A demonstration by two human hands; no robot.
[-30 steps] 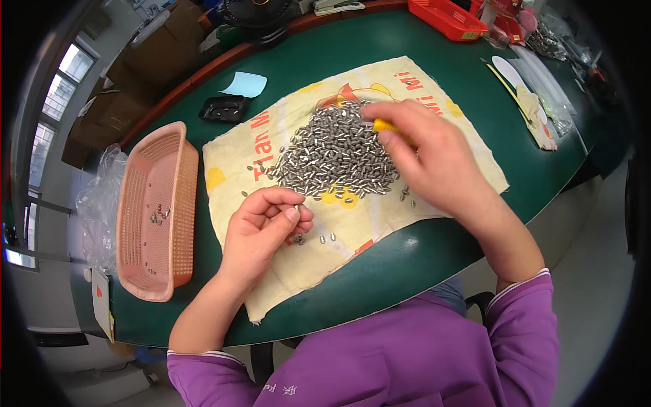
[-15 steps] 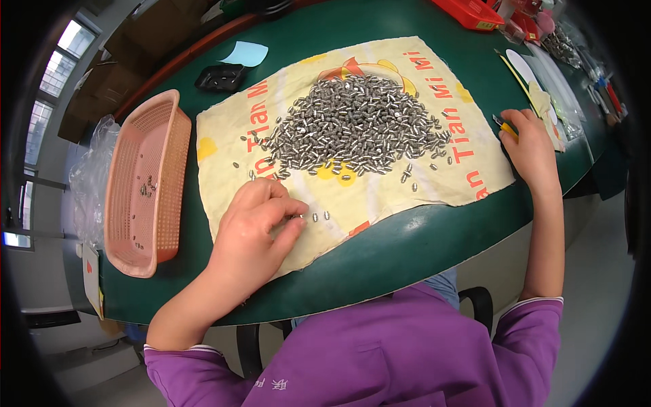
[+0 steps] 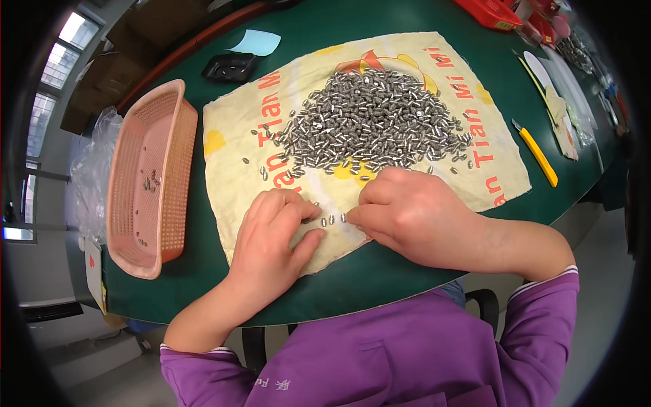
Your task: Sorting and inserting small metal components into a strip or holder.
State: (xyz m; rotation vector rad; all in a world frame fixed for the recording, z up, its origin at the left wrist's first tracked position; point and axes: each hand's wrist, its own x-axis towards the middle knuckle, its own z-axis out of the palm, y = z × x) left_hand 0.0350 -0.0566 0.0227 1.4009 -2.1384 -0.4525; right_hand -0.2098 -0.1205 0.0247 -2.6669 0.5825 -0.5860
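A heap of small silver barrel-shaped metal pieces (image 3: 373, 122) lies on a cream printed cloth (image 3: 234, 146). In front of it, a few loose metal pieces (image 3: 332, 220) stand in a short row between my hands. My left hand (image 3: 271, 234) rests on the cloth at the row's left end, thumb and forefinger apart beside a piece at its fingertips. From the right, my right hand (image 3: 420, 217) reaches in with fingers pinched together at the rightmost piece, its fingertips partly hidden. A yellow utility knife (image 3: 540, 158) lies on the green table to the right.
At the left stands a pink plastic basket (image 3: 180, 176) holding a few metal pieces. A small black tray (image 3: 229, 68) and a light blue paper (image 3: 259, 43) lie at the back left. A red tray (image 3: 488, 12) is at the far right, near strips and bags.
My right hand has let go of the utility knife, now lying on the table, and moved left to the row of metal pieces. My left hand stays by the row.
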